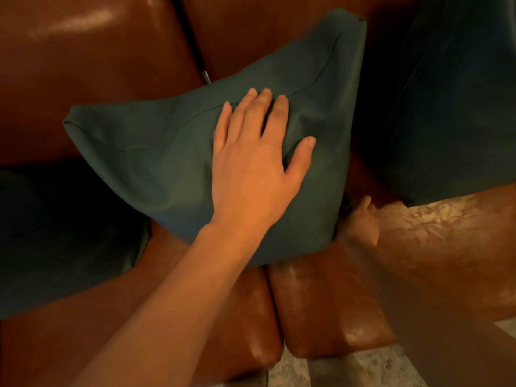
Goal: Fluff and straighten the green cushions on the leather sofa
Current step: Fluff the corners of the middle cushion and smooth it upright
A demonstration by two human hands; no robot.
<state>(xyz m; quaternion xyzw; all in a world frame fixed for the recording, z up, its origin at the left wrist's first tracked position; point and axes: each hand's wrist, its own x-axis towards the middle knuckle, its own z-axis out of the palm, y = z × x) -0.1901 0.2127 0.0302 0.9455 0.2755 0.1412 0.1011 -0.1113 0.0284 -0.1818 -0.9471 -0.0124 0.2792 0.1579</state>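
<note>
A green cushion stands tilted in the middle of the brown leather sofa, leaning against the backrest. My left hand lies flat on its front face, palm down and fingers spread, holding nothing. My right hand is at the cushion's lower right corner, blurred, with its fingers tucked behind the edge and gripping it. A second green cushion lies in shadow at the left. A third green cushion leans at the right.
The sofa's two seat pads meet in a seam below the middle cushion. A speckled pale floor shows beneath the front edge. A dark gap runs between the backrest sections.
</note>
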